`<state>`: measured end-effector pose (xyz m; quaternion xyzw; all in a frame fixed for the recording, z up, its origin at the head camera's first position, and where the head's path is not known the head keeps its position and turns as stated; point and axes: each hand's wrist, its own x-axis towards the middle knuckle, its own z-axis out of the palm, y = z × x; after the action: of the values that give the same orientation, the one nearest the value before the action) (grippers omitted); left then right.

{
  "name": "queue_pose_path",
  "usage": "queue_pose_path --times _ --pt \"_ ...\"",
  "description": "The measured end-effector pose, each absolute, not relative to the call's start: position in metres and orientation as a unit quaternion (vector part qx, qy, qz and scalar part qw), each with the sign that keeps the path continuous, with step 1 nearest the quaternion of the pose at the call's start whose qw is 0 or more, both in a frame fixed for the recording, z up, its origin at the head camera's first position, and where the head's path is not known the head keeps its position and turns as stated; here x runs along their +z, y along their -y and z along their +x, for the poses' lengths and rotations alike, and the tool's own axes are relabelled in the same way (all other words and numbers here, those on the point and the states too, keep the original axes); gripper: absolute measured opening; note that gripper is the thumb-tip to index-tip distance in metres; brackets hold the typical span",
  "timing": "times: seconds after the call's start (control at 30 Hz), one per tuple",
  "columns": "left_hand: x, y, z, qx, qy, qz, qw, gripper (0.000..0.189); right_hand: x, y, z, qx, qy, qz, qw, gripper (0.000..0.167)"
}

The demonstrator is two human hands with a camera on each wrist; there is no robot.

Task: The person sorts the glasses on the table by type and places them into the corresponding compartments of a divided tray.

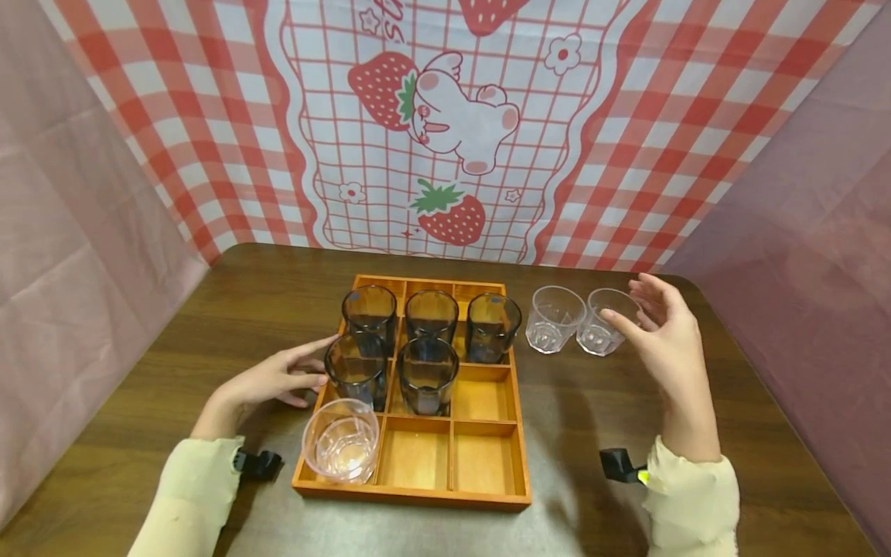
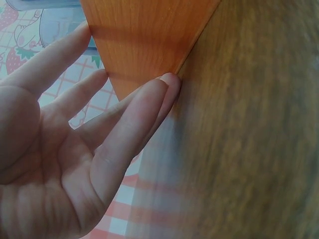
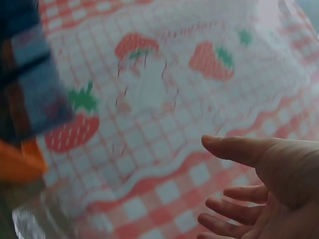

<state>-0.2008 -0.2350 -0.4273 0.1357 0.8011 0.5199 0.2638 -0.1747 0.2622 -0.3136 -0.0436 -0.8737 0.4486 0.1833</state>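
My left hand (image 1: pixel 274 375) rests its fingertips against the left side of a wooden compartment tray (image 1: pixel 418 499); in the left wrist view straight fingers (image 2: pixel 124 124) meet the tray's side wall (image 2: pixel 144 40). Several dark tinted cups stand in the tray, among them a front-middle one (image 1: pixel 426 379) and a back-right one (image 1: pixel 491 329). One clear cup (image 1: pixel 341 445) sits in the front left compartment. Right of the tray, my right hand (image 1: pixel 668 333) is spread beside a clear cup (image 1: pixel 602 329), its thumb overlapping the rim. The right wrist view shows nothing between thumb and fingers.
Another clear cup (image 1: pixel 553 321) stands between the tray and the cup by my right hand. All of this is on a dark wooden table (image 1: pixel 209 309). Behind it hangs a strawberry-patterned cloth (image 1: pixel 445 155), with pink cloth (image 1: pixel 90 232) at the sides.
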Motion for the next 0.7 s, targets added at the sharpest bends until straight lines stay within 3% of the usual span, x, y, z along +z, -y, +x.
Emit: queue_pose_path --times 0.47,0.7 --pt "-0.427 0.236 -0.201 0.52 -0.8 0.145 0.262 0.076 -0.358 -0.301 -0.206 0.428 0.883 -0.078 0.177 0.09" --pt "-0.427 0.236 -0.202 0.524 -0.795 0.162 0.261 0.076 -0.382 -0.311 -0.216 0.416 0.893 -0.098 0.14 0.095"
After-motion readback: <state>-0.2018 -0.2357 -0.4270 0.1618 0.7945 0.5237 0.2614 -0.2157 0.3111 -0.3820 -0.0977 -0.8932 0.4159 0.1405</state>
